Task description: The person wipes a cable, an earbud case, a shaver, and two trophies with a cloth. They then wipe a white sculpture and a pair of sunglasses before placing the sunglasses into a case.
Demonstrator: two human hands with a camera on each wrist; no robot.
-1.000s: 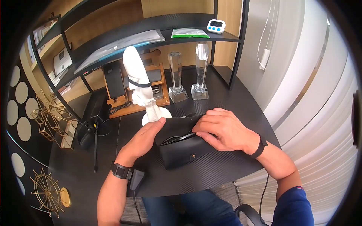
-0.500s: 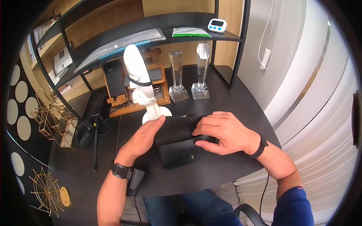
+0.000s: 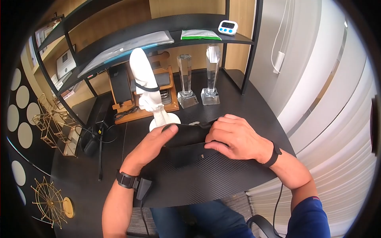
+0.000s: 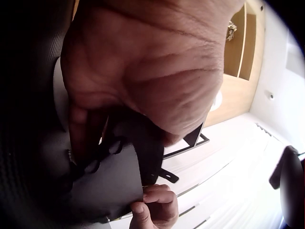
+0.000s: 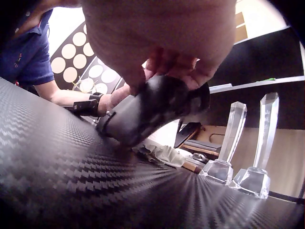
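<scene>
Both hands hold a black leather case [image 3: 180, 156] with a small brass snap on its front, low over the desk. My left hand [image 3: 149, 146] grips its left end, thumb over the top flap [image 3: 188, 135] and the other fingers hidden behind. At the right end my right hand [image 3: 236, 139] pinches the edge near the flap, thumb in front and fingers bent over the top. The left wrist view shows the stitched end of the case [image 4: 112, 183] with the right fingertips at its far corner. What lies inside the case is hidden.
Just behind the case stands a white sculpture [image 3: 145, 75] with a black band. Two crystal trophies [image 3: 186, 79] and a wooden organizer [image 3: 172, 104] are farther back, beneath a black shelf [image 3: 246, 39] bearing a white timer [image 3: 228, 27]. A gold wheel ornament [image 3: 49, 202] is at left.
The case's mouth, which showed thin dark things inside, has closed over. The flap has bent forward and the front face with its snap has risen and tilted. Both hands keep their hold.
</scene>
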